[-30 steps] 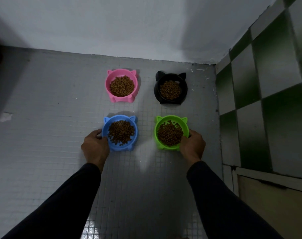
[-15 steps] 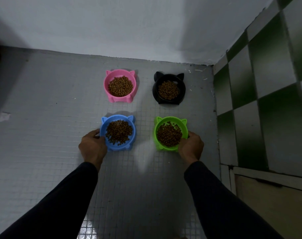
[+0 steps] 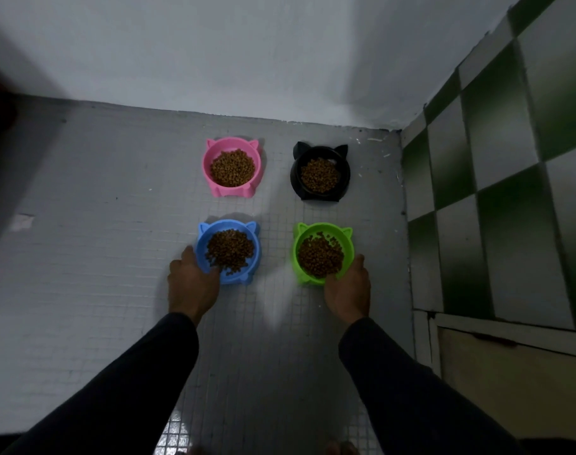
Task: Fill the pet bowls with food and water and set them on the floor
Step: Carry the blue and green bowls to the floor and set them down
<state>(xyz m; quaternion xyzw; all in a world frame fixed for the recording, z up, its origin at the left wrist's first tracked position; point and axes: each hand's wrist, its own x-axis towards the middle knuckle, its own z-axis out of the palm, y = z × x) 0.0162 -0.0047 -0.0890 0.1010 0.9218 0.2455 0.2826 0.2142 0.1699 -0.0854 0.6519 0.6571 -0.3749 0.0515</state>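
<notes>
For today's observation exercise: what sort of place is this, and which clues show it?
Probably a tiled corner of a home, perhaps a bathroom or utility area: grey small-tiled floor, green-and-white checked wall tiles, and plastic cat-eared bowls like the pink one.

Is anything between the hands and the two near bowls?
Nothing visible. The left hand already grips the blue bowl at its near-left rim, and the right hand grips the green bowl at its near-right rim.
</notes>
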